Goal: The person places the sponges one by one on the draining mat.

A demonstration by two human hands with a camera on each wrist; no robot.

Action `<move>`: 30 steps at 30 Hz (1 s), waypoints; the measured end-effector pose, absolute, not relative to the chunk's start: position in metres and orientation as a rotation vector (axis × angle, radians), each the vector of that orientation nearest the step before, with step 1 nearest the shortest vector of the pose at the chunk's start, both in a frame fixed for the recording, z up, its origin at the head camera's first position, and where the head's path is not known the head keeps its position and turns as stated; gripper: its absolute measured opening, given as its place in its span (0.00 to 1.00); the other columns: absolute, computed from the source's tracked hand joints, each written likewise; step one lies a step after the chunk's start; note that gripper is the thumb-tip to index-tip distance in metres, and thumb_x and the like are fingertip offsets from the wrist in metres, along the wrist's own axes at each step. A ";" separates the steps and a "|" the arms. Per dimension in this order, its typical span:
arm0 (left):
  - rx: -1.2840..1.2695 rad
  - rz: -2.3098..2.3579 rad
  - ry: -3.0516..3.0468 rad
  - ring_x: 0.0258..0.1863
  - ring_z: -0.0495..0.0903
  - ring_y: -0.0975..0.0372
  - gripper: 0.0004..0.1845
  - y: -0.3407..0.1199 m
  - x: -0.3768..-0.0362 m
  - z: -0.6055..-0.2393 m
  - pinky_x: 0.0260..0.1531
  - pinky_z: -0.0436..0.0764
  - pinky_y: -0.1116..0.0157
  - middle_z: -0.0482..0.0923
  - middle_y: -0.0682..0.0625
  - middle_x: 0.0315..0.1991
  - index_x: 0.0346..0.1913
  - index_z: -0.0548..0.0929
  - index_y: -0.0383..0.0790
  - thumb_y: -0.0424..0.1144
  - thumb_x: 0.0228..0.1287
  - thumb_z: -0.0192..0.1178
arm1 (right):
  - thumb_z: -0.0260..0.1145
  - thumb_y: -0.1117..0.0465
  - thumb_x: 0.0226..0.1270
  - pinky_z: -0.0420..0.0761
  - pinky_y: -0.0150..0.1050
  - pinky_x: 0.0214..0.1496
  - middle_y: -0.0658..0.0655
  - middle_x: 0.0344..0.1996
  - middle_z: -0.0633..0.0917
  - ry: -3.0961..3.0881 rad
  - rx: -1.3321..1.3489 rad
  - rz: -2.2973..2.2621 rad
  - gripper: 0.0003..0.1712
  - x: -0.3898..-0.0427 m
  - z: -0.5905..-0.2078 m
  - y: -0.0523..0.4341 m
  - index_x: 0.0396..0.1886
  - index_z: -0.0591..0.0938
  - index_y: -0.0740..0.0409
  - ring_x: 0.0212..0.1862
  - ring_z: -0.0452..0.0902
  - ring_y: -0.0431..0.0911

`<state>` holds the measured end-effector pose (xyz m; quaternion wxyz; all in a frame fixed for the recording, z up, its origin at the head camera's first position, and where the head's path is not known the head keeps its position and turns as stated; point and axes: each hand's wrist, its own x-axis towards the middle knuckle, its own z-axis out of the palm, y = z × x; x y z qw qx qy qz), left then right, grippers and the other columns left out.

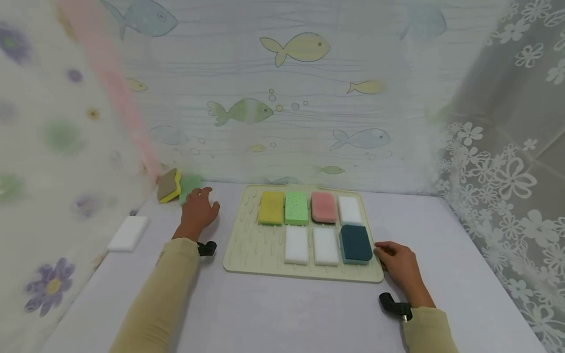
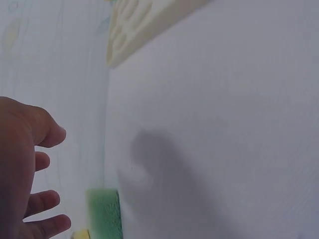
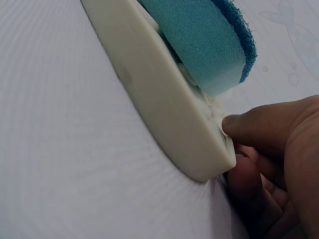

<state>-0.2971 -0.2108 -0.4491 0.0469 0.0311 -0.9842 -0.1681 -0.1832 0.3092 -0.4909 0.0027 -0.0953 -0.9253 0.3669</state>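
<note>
Hard to make out from the left wrist view: only the thumb and three spread fingertips of the left hand (image 2: 22, 174) at the frame's edge, a blurred green sponge (image 2: 105, 213) just beyond them, cut off below, with a sliver of yellow beside it. Seen from the head, left hand (image 1: 197, 212) hovering or resting on the table (image 1: 282, 314) with fingers loose and straight, gripping nothing, fingertips right next to the green sponge (image 1: 190, 187); touching or not, cannot tell. Just left of that, a brown-and-yellow sponge (image 1: 169, 186) leaning by the curtain, partly smeared by blur. Farther toward the left forearm's outer side, a white block (image 1: 129, 233) lying alone near the table's edge. Right hand (image 1: 399, 264) at the near right corner of the cream mat (image 1: 247, 250), thumb tip pressed on the mat's rim (image 3: 164, 114) and fingers curled beneath that corner (fingertips hidden under it), so pinching the mat. Just beyond the thumb, a dark teal sponge (image 1: 355, 243) lying on the mat, its far end out of sight at the wrist view. Across the mat between the hands: yellow, light green, pink and white pieces at the back, two white pieces in front. Bare table between the forearms and out past the right hand toward the lace curtain.
</note>
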 end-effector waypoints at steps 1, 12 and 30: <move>0.107 -0.513 -3.004 0.65 0.59 0.33 0.30 -0.214 -0.298 -0.449 0.57 0.66 0.35 0.57 0.29 0.68 0.69 0.62 0.35 0.46 0.69 0.45 | 0.62 0.52 0.69 0.79 0.30 0.31 0.62 0.44 0.86 -2.902 -0.300 1.150 0.22 -0.183 -0.491 0.309 0.55 0.81 0.61 0.36 0.80 0.42; 0.161 -0.438 -3.013 0.64 0.58 0.31 0.30 -0.235 -0.312 -0.454 0.56 0.63 0.33 0.57 0.26 0.67 0.69 0.61 0.33 0.42 0.68 0.46 | 0.62 0.53 0.69 0.79 0.30 0.31 0.63 0.45 0.86 -2.887 -0.312 1.190 0.22 -0.184 -0.491 0.309 0.56 0.81 0.62 0.37 0.81 0.42; 0.164 -0.416 -3.065 0.61 0.58 0.31 0.25 -0.244 -0.324 -0.460 0.56 0.62 0.34 0.58 0.26 0.63 0.64 0.64 0.29 0.39 0.68 0.45 | 0.62 0.53 0.69 0.79 0.31 0.32 0.62 0.45 0.86 -2.879 -0.316 1.209 0.21 -0.184 -0.492 0.310 0.56 0.81 0.61 0.36 0.81 0.42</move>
